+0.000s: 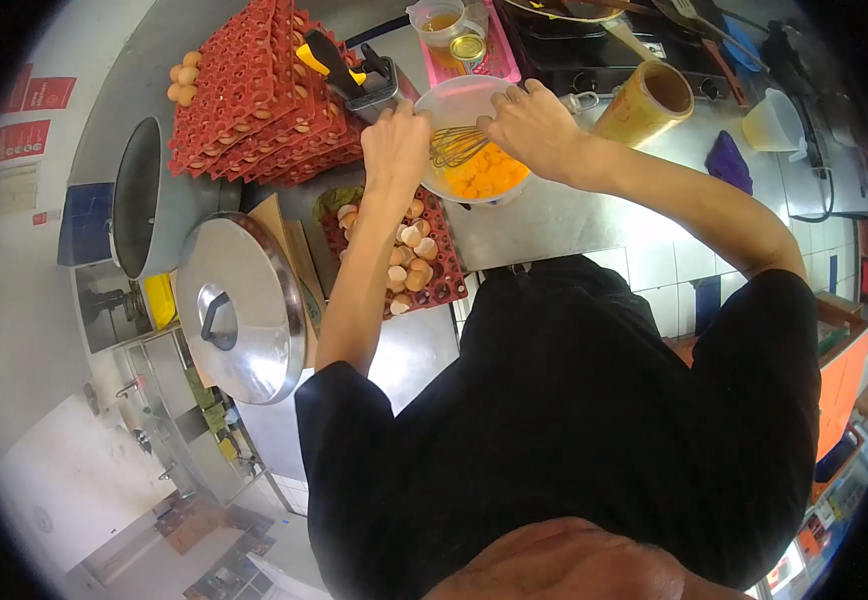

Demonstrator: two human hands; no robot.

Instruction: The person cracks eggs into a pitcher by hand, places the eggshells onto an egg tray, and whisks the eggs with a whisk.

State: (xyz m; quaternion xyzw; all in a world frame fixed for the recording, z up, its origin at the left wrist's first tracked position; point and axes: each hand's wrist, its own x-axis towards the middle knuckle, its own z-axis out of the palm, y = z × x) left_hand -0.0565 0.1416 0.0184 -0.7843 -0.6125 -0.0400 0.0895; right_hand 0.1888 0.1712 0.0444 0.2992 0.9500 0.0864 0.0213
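A translucent mixing bowl (466, 98) on the steel counter holds several orange-yellow egg yolks (489, 175). My left hand (397, 140) is closed on the bowl's left rim. My right hand (534, 130) wraps round the handle of a wire whisk (457, 147), whose loops dip into the bowl beside the yolks. Most of the handle is hidden by the fingers. Under my left forearm, a red egg tray (444, 285) carries several cracked eggshells (414, 250).
Stacked red egg trays (244, 100) rise at the left, near a large metal lid (244, 350) and a knife holder (384, 95). Behind the bowl stands a pink tray (504, 50) with a tin (468, 50). A yellowish roll (634, 110) and purple cloth (729, 163) lie right.
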